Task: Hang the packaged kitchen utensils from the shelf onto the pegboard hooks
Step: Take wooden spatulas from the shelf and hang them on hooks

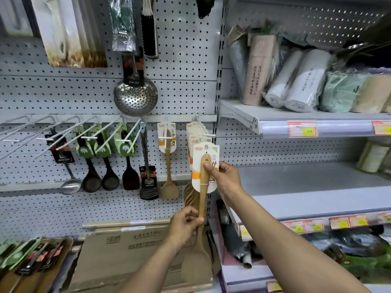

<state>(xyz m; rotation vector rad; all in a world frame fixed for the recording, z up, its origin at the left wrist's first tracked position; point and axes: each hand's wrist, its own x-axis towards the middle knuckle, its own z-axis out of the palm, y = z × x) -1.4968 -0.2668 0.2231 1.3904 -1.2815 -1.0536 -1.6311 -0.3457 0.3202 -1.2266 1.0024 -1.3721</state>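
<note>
Right hand pinches a wooden spatula's card near a pegboard hook while left hand grips its handle.

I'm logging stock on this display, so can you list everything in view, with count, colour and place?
held spatula: one, pale wood on a white card, in front of the pegboard
pegboard: one, grey, left wall
skimmer: one, steel, pegboard centre
dark spoons: three, brown with green cards, lower hooks
steel spoon: one, silver, left of them
slotted turner: one, black, right of them
hung spatula: one, pale wood, right of the turner
carded spatulas: several, count unclear, rightmost hook
bare hooks: several, white, lower left
cardboard box: one, brown, below the pegboard
rolls: several, white, tan, green, upper right shelf
price tags: several, red and yellow, shelf edges
left hand: grips the handle low
right hand: pinches the card
</note>
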